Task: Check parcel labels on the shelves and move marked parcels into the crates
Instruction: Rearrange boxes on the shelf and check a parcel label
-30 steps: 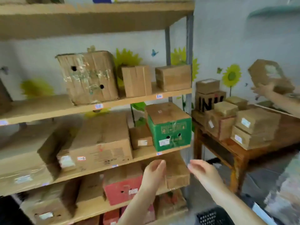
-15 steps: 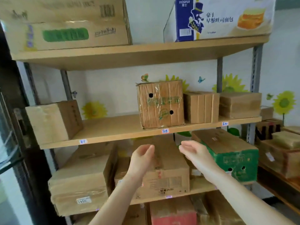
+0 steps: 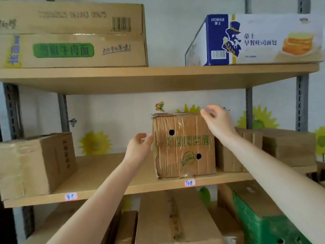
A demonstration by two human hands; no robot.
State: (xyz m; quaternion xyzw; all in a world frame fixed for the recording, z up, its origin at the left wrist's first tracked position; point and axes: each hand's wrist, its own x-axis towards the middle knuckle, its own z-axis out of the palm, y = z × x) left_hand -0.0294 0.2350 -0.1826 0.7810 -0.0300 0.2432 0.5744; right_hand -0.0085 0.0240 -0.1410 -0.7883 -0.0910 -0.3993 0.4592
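the shelf rack point(image 3: 105, 173) shows three levels. the top level holds a noodle carton point(image 3: 70, 34) and a bread carton point(image 3: 255, 39). the middle level holds a side parcel point(image 3: 35, 164) at the left, stacked flat cartons point(image 3: 288, 147) at the right, and the taped parcel point(image 3: 184, 147) between them, standing upright at the front edge just beside the flat cartons. the left hand point(image 3: 139, 148) is spread and relaxed at the parcel's left face, holding nothing; contact cannot be confirmed. the right hand point(image 3: 218, 120) hangs loosely curved over the top right corner, also holding nothing. a shelf tag point(image 3: 189, 183) sits below the parcel. no label shows on the front face, so a misread is possible. hazards on lifting: wrinkled tape film may let palms slip, and the torn top edge may give way.
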